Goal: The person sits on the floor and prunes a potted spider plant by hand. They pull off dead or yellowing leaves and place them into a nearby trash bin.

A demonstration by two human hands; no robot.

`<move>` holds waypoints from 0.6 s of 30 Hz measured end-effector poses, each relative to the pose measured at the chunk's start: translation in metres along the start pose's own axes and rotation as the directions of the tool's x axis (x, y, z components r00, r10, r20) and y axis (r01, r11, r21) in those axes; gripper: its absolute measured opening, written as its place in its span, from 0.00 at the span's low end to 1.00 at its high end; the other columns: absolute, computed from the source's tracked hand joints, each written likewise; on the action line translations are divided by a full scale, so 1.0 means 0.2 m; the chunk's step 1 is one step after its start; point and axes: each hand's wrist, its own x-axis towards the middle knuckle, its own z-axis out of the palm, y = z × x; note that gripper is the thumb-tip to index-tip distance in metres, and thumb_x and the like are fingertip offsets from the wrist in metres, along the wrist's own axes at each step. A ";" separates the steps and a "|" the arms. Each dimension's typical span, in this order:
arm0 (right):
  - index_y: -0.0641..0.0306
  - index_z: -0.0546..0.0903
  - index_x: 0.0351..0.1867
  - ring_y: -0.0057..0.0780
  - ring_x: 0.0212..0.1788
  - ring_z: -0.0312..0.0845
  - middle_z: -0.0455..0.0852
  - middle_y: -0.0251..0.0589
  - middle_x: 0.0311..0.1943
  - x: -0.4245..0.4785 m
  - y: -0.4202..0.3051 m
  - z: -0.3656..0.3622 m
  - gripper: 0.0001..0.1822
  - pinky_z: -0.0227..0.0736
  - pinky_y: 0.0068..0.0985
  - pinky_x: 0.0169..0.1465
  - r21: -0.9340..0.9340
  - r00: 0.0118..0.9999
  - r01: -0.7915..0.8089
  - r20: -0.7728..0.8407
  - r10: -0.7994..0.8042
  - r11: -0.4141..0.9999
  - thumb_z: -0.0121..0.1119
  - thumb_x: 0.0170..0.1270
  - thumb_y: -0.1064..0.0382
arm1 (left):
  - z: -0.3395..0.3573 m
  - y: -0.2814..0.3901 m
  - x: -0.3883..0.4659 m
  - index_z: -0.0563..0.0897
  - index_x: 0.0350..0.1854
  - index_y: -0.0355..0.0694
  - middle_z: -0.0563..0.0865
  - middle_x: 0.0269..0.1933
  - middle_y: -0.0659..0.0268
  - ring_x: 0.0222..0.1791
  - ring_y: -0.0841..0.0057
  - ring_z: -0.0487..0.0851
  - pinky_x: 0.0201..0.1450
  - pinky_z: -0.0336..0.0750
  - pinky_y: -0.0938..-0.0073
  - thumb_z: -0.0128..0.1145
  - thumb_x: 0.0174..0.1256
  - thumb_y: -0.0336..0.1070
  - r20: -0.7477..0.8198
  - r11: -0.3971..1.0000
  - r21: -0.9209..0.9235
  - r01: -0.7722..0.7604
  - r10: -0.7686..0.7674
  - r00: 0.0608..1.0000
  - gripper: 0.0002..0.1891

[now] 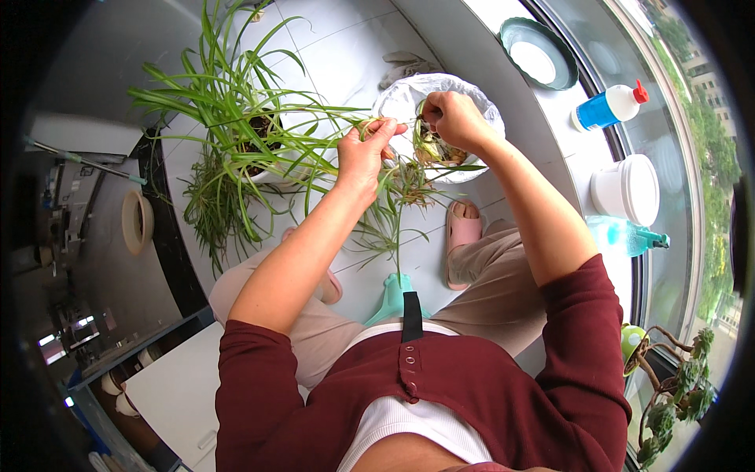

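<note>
A large spider plant (pixel 227 106) stands in a white pot (pixel 292 168) on the floor ahead, its long leaves arching to the right. My left hand (pixel 364 154) pinches some of its thin green stems or leaves between thumb and finger. Over a bin with a clear plastic liner (pixel 494 115), my right hand (pixel 459 121) is pinched around a thin leaf or stem, whose tip is mostly hidden by the fingers. Inside the bin lie yellowed leaves and plant scraps (pixel 436 150). Below my left hand hangs a cluster of plantlets (pixel 407 183), some leaves brown.
A grey cloth or glove (pixel 407 66) lies behind the bin. Along the windowsill are a green dish (pixel 567 68), a blue-and-white bottle (pixel 604 108), a white tub (pixel 624 190), a teal spray bottle (pixel 625 236) and a potted succulent (pixel 660 389). Beneath me shows a mint-green stool (pixel 392 298).
</note>
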 end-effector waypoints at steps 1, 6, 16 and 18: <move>0.70 0.78 0.26 0.38 0.26 0.79 0.81 0.48 0.21 0.00 0.00 -0.01 0.05 0.71 0.30 0.34 0.015 0.999 -0.029 0.014 0.029 0.999 0.50 0.47 0.74 | 0.00 0.00 0.00 0.79 0.36 0.38 0.86 0.37 0.62 0.18 0.89 0.69 0.22 0.66 0.88 0.61 0.59 0.35 -0.006 1.000 0.002 0.003 -0.003 1.000 0.08; 0.70 0.78 0.26 0.35 0.27 0.79 0.81 0.48 0.22 0.01 0.00 -0.02 0.06 0.71 0.28 0.35 0.018 0.992 -0.122 0.045 0.121 0.992 0.50 0.47 0.73 | 0.00 0.00 0.00 0.79 0.37 0.38 0.86 0.35 0.63 0.20 0.89 0.68 0.26 0.65 0.87 0.60 0.59 0.34 -0.019 1.000 0.000 0.007 -0.007 1.000 0.07; 0.62 0.81 0.38 0.47 0.43 0.79 0.83 0.55 0.35 -0.01 0.13 -0.01 0.14 0.72 0.35 0.46 -0.079 0.986 -0.151 0.058 0.156 0.985 0.58 0.47 0.70 | 0.01 -0.01 0.01 0.79 0.37 0.38 0.86 0.35 0.64 0.20 0.88 0.66 0.27 0.64 0.86 0.60 0.59 0.35 -0.022 0.999 -0.037 0.030 -0.031 0.999 0.08; 0.61 0.80 0.44 0.43 0.44 0.79 0.83 0.53 0.39 -0.02 0.13 -0.02 0.18 0.72 0.32 0.48 -0.133 0.992 -0.099 0.067 0.109 0.986 0.61 0.47 0.69 | 0.01 -0.01 0.01 0.79 0.37 0.38 0.86 0.35 0.64 0.20 0.88 0.66 0.26 0.64 0.86 0.60 0.59 0.35 -0.013 0.998 -0.057 0.037 -0.038 0.999 0.08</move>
